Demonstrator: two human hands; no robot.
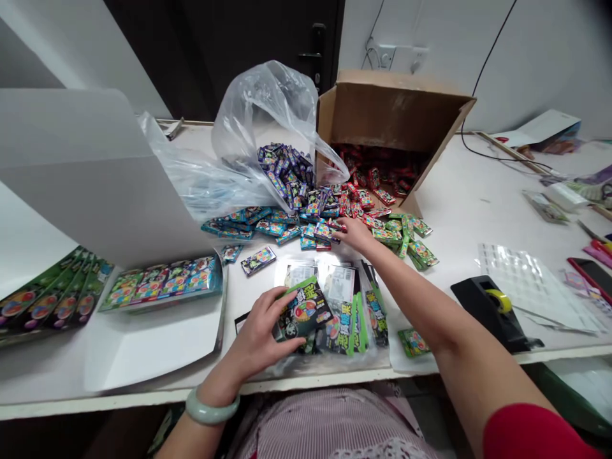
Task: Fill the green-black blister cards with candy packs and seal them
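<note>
My left hand [262, 328], with a pale green bangle at the wrist, holds a black-and-green printed candy packet [306, 310] between thumb and fingers. Beneath it, several similar packets [342, 319] lie in clear plastic near the table's front edge. My right hand [356, 234] reaches forward into a heap of small candy boxes, its fingertips closed on a purple candy box [326, 231]. Around it are blue boxes [272, 226], red boxes [366, 199] and green boxes [387, 237]. One dark purple box [259, 261] lies apart, between the two hands and the white carton.
A cardboard box [396, 108] on its side spills red boxes; a clear plastic bag [268, 95] holds purple ones. At left, an open white carton [157, 350] contains a row of small boxes [167, 280]. A black tape dispenser [492, 312] and label sheets [530, 280] lie right.
</note>
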